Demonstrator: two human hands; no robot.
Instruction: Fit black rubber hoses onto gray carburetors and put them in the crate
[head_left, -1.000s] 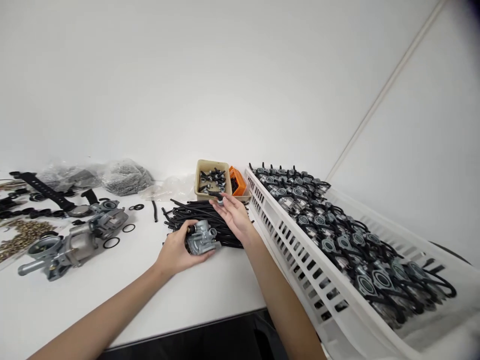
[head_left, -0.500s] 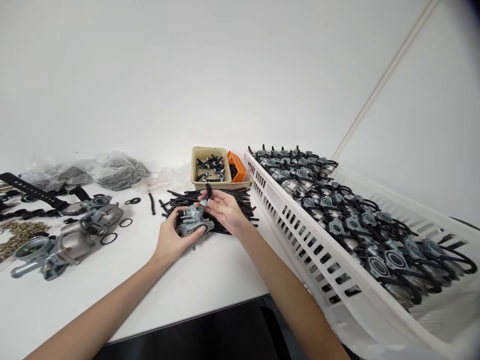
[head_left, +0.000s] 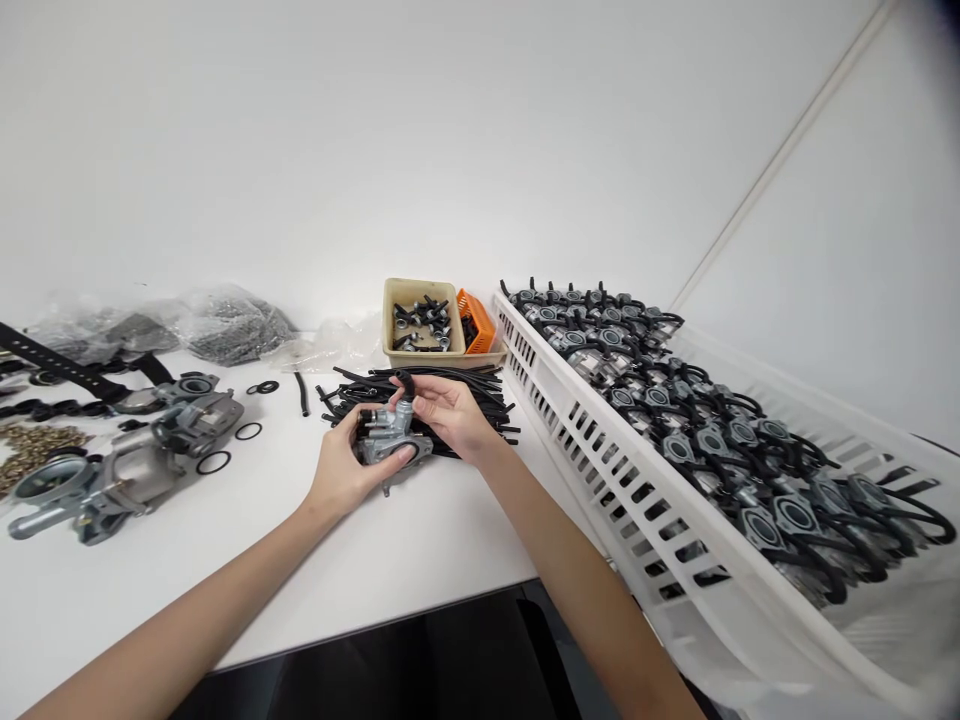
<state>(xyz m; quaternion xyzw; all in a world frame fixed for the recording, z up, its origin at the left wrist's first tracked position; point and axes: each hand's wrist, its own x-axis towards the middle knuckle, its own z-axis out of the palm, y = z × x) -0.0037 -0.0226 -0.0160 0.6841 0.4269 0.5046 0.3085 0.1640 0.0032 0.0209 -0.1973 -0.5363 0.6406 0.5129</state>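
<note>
White table [head_left: 337, 570]: the surface carries a pile of black tubes [head_left: 491, 398] at mid-table. One short black tube [head_left: 302, 393] lies apart, left of the pile. Further left are two thin black rings [head_left: 248, 431], grey metal assemblies [head_left: 139, 470] and small brass-coloured parts [head_left: 37, 455]. Clear plastic bags [head_left: 232, 325] rest along the rear.

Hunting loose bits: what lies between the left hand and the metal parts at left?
In the head view, two black rings lie on white tabletop, nearer the metal parts than the left hand.
</note>
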